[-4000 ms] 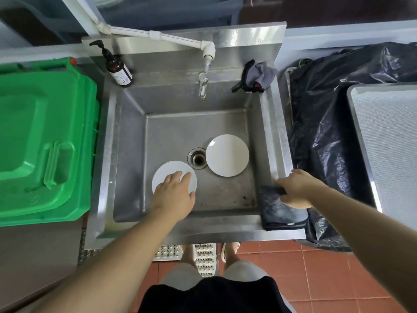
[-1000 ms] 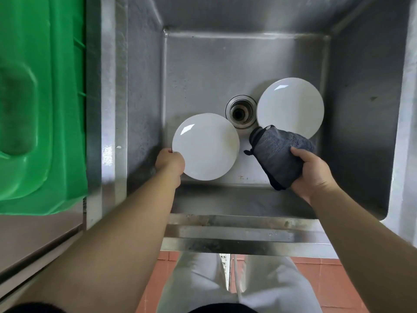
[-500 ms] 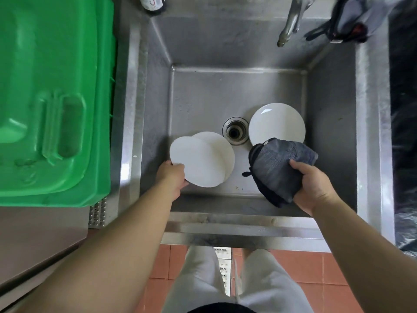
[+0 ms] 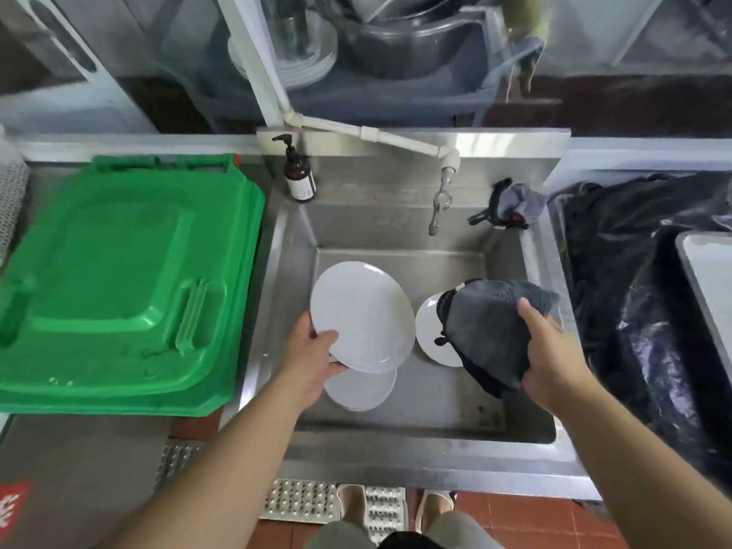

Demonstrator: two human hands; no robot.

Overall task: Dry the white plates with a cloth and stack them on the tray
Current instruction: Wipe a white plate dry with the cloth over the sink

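My left hand (image 4: 313, 356) grips the near-left edge of a white plate (image 4: 362, 315) and holds it tilted above the steel sink (image 4: 435, 433). Under it a second white plate (image 4: 362, 390) lies on the sink floor. A third white plate (image 4: 431, 330) lies further right, partly hidden by the dark grey cloth (image 4: 487, 330). My right hand (image 4: 550, 350) holds that cloth bunched up over the sink's right side. The edge of a grey tray (image 4: 709, 279) shows at the far right.
A green bin lid (image 4: 115, 279) lies left of the sink. A brown pump bottle (image 4: 300, 178) stands at the sink's back left, the tap (image 4: 439, 204) hangs at the back, and another cloth (image 4: 515, 204) lies at the back right. Black plastic sheeting (image 4: 633, 311) covers the right counter.
My left hand has lifted the top plate off the one beneath it and raised it. My right hand has risen with the cloth. The camera has tilted up and back.
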